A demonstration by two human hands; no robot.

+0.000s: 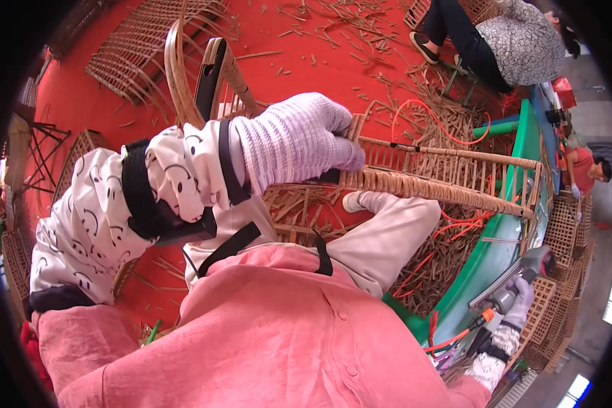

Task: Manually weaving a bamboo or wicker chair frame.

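Note:
My left hand (306, 139), in a pale lilac knitted glove, is closed around the end of a long rattan frame (428, 180) with tightly wrapped rails and thin slats between them. The frame lies above my bent leg and reaches to the green-edged table at the right. Behind my left forearm stand a curved cane hoop (175, 75) and a wrapped post (231, 71); whether they join the frame is hidden. Far to the right, my gloved right hand (520, 302) is wrapped around a pneumatic staple gun (538, 262), coupled to an orange air hose (452, 340).
Rattan offcuts (428, 265) litter the red floor (272, 34). A green-rimmed table (517, 177) curves along the right side. Woven panels (139, 47) lie at the far left. A seated co-worker (520, 41) is at the upper right, and another person (581, 166) is beyond the table, near stacked lattice panels (564, 231).

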